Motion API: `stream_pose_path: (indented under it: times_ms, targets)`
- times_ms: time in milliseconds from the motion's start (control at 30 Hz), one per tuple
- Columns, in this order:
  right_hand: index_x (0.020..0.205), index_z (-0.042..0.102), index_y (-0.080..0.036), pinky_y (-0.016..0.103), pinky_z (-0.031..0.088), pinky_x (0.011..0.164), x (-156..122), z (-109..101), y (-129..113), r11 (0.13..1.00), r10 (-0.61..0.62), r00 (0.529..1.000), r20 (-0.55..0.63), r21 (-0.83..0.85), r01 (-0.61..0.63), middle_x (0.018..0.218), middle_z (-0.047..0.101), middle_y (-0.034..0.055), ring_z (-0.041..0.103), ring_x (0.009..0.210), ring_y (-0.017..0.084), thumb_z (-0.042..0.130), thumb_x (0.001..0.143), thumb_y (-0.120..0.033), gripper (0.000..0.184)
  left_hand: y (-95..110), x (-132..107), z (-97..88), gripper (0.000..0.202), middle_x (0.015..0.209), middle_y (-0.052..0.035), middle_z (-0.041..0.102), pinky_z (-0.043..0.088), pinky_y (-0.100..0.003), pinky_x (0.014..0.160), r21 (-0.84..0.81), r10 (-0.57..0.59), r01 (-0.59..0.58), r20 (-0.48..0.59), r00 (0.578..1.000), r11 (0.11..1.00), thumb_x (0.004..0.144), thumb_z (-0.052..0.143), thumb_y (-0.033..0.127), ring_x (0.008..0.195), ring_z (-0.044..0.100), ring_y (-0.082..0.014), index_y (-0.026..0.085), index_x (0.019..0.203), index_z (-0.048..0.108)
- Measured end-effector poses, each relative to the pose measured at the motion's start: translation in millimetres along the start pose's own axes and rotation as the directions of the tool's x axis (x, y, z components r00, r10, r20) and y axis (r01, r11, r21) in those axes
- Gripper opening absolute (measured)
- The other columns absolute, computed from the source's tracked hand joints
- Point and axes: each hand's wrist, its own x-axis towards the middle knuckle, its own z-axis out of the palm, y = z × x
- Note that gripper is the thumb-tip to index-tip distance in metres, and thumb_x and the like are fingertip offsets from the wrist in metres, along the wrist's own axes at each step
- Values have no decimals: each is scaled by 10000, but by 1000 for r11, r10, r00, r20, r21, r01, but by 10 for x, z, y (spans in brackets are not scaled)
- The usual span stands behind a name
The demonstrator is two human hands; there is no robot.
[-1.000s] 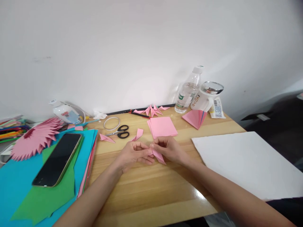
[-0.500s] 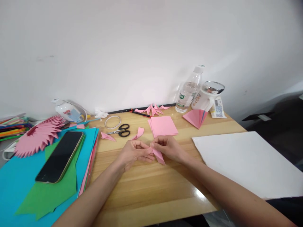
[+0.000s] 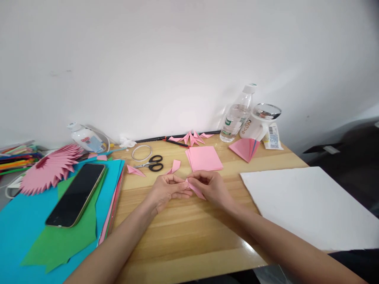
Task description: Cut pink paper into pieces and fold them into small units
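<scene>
Over the middle of the wooden table [image 3: 189, 232], my left hand [image 3: 167, 190] and my right hand [image 3: 209, 186] meet, both pinching a small folded pink paper piece [image 3: 194, 188]. The fingers of each hand are curled round it. Just beyond the hands lies a stack of pink square sheets [image 3: 204, 157]. A loose folded pink piece [image 3: 174, 167] and another [image 3: 134, 170] lie to the left of the stack.
Black-handled scissors [image 3: 151, 163] and a tape ring [image 3: 141, 152] sit behind my left hand. A phone [image 3: 77, 194] rests on blue and green paper [image 3: 35, 236] at left, beside a pink spiked paper flower [image 3: 49, 169]. A water bottle [image 3: 237, 114], a cup [image 3: 260, 118] and a white sheet [image 3: 308, 205] are at right.
The pink piece between my fingers has turned a little, its lower tip now lying higher and flatter. Both hands stay in nearly the same place.
</scene>
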Motion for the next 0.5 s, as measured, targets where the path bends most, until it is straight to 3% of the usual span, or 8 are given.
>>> stream_pose_path:
  times_ms: [67, 267, 500]
  targets:
    - [770, 644, -138, 235, 421, 571, -7, 3, -9, 1000, 2, 1000, -18, 14, -2, 670, 628, 9, 543, 592, 107, 633, 719, -329, 199, -7, 6, -6, 293, 660, -89, 713, 581, -252, 599, -13, 17, -18, -10, 1000, 1000, 530, 840, 219, 619, 695, -187, 72, 684, 638]
    - [854, 662, -137, 247, 456, 609, 18, -96, -72, 993, 85, 989, 122, 74, -94, 769, 670, 26, 592, 636, 112, 674, 672, -298, 243, 18, 5, -21, 190, 667, -108, 717, 583, -241, 591, -26, 30, -30, -22, 999, 999, 609, 794, 141, 618, 698, -189, 61, 693, 644]
    - [802, 693, -145, 261, 484, 603, 13, -40, -23, 989, 76, 996, 48, 125, -81, 755, 708, 42, 625, 624, 129, 710, 623, -269, 218, 49, -4, -46, 160, 673, -121, 719, 586, -236, 601, -14, -20, 20, 14, 1000, 1000, 628, 779, 123, 616, 698, -183, 60, 693, 647]
